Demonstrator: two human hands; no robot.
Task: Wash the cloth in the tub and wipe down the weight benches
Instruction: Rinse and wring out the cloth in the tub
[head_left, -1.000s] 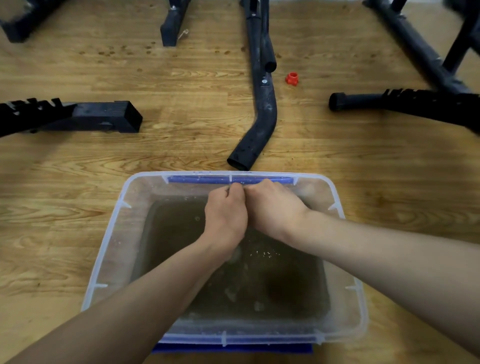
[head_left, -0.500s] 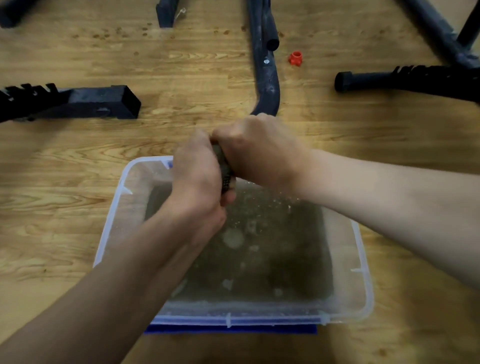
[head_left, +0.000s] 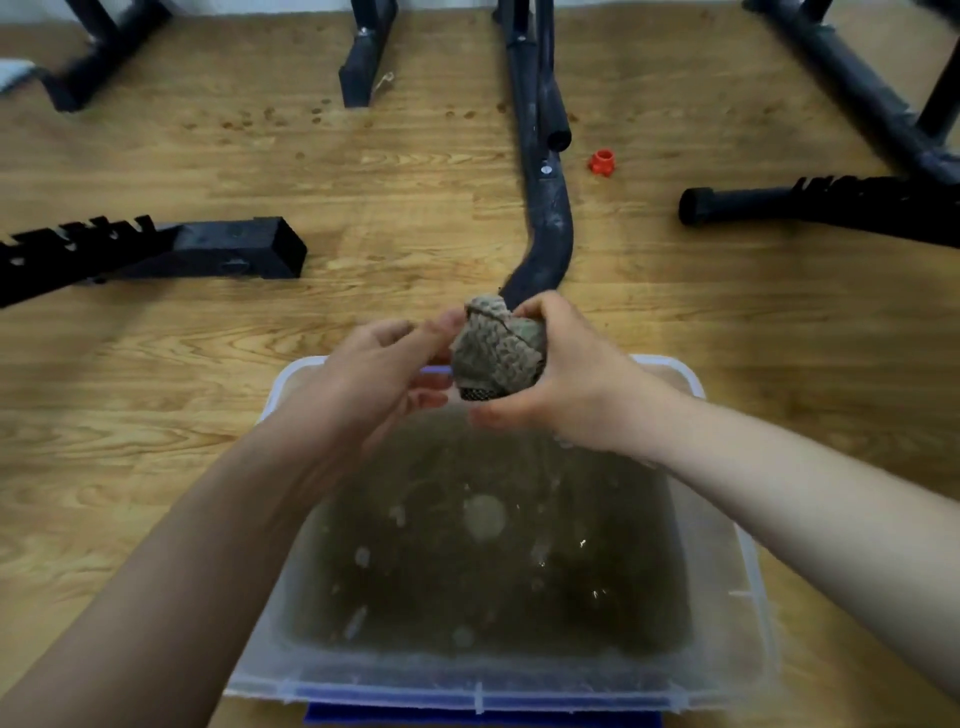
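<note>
1. Grey-brown and wadded into a tight ball, the cloth (head_left: 496, 353) is clamped in the right grip (head_left: 566, 374). The fingers curl round its far side and the thumb presses in from below.
2. The left grip (head_left: 374, 371) holds nothing. Its fingers are loosely extended, and the fingertips (head_left: 441, 325) touch the cloth's left side.
3. Both are raised in the air above the far end of the tub (head_left: 519, 675), so the cloth is out of the water.
4. The tub is a clear plastic box holding murky brown water (head_left: 467, 571) with a few pale flecks on the surface. A blue strip (head_left: 483, 719) shows under its near rim.
5. It stands on a wooden floor (head_left: 156, 415).
6. Beyond it, black weight bench frames lie across the boards:
   - a bent round tube (head_left: 545, 223) straight ahead
   - a square bar (head_left: 228, 249) with a notched rail to the left
   - a round-ended tube (head_left: 769, 205) to the right
7. A small red cap (head_left: 602, 162) lies on the floor just right of the bent tube.
</note>
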